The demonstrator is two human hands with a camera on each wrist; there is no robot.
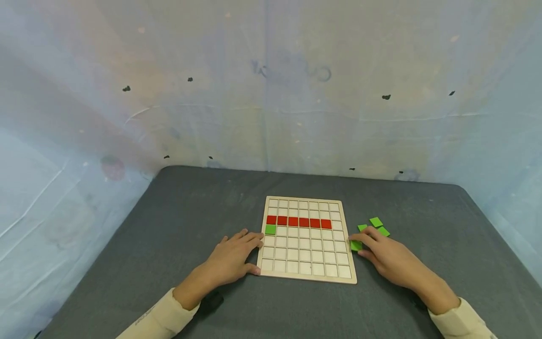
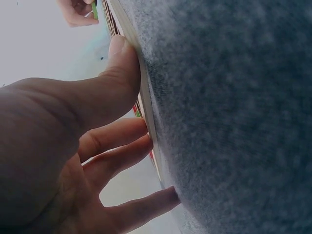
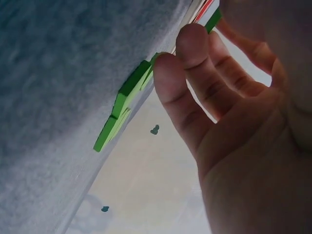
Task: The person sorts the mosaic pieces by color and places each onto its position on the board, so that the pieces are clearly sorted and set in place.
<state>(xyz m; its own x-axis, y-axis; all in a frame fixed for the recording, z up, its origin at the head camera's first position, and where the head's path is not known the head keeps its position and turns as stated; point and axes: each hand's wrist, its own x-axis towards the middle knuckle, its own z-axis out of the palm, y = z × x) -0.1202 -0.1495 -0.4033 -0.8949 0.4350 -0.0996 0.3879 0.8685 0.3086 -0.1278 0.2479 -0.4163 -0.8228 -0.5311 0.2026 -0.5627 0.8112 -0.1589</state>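
Note:
A wooden grid board [image 1: 305, 278] lies on the table with a row of red tiles [image 1: 293, 221] and one green tile [image 1: 270, 229] at the left of the row below. Along the board's left edge rests my left hand [image 1: 230, 259], its thumb and fingers spread against the rim. My right hand [image 1: 391, 259] is just beyond the right edge and pinches a green tile [image 1: 355, 245] between thumb and fingers. That held tile [image 3: 213, 20] is partly hidden by the hand in the right wrist view.
Several loose green tiles [image 1: 376, 221] lie on the dark grey table [image 1: 203, 207] behind the right hand, partly covered by it. A pale sheet [image 1: 271, 94] hangs behind the table and along both sides.

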